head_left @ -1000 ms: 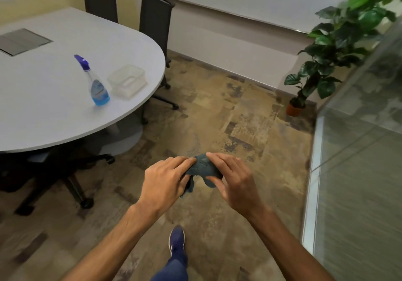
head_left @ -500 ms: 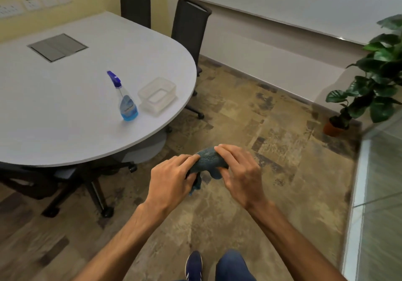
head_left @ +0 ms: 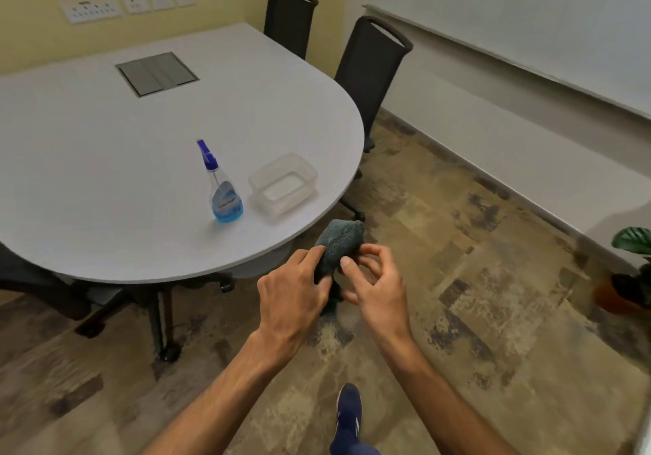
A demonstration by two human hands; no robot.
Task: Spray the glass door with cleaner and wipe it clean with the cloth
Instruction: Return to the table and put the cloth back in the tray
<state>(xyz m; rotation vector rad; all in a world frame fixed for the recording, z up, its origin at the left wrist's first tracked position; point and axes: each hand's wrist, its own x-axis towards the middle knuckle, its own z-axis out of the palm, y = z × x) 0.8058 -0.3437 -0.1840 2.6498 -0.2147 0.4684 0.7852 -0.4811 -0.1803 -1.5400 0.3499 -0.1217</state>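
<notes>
While I watch the head feed from my desk, the mottled brown floor [head_left: 458, 296] fills most of the frame, near to far on the right.

- Grey table [head_left: 105, 172], rounded end, takes the left half. A metal hatch [head_left: 157, 73] is set flush in its far part.
- Pale board [head_left: 528, 14] on the far right wall, with a ledge running under it.
- Two dark chairs at the far end of the table: one [head_left: 370, 66] just beside the rounded edge, another [head_left: 289, 21] behind it. A third chair base [head_left: 105, 299] is tucked under the near left edge.
- Potted plant [head_left: 634, 278] at the right edge, mostly cut off by the frame.
- Left hand [head_left: 292, 299] and right hand [head_left: 377, 289] are raised together in front of the body, over the floor, just off the table's near right rim.
- Clear plastic container [head_left: 283, 185] sits on the table near the rounded edge (I cannot tell if anything is in it).
- Spray bottle [head_left: 222, 193] stands upright just left of the container, apart from it; blue nozzle, blue liquid low in the body. Neither hand touches it.
- Cloth [head_left: 338, 239], dark blue-grey and bunched, is held between both hands. Left fingers curl round its left side; right thumb and fingertips pinch its right side.
- Blue shoe [head_left: 348, 416] on the floor at the near edge.
</notes>
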